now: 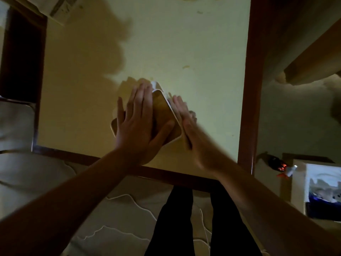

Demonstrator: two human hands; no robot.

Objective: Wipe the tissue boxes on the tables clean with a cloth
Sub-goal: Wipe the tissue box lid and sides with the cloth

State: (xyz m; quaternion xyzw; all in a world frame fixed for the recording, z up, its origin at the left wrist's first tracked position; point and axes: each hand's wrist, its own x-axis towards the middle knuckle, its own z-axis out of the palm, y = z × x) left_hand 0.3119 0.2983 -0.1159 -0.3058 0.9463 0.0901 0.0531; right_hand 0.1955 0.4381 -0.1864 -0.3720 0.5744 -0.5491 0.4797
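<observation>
A tissue box [163, 109] with a brown wood-like top and white rim sits on the pale yellow table [184, 43], near its front edge. My left hand [137, 122] lies flat on the box top with fingers spread straight. My right hand [186, 124], blurred by motion, presses flat against the box's right side. A bit of white cloth or tissue [154, 85] shows at the box's far corner; I cannot tell which it is.
The table has a dark red-brown wooden frame [251, 89]. A chair with a metal frame [16, 111] stands at left. A cardboard box [313, 189] with items sits at lower right. White cables [118, 197] lie on the floor by my legs.
</observation>
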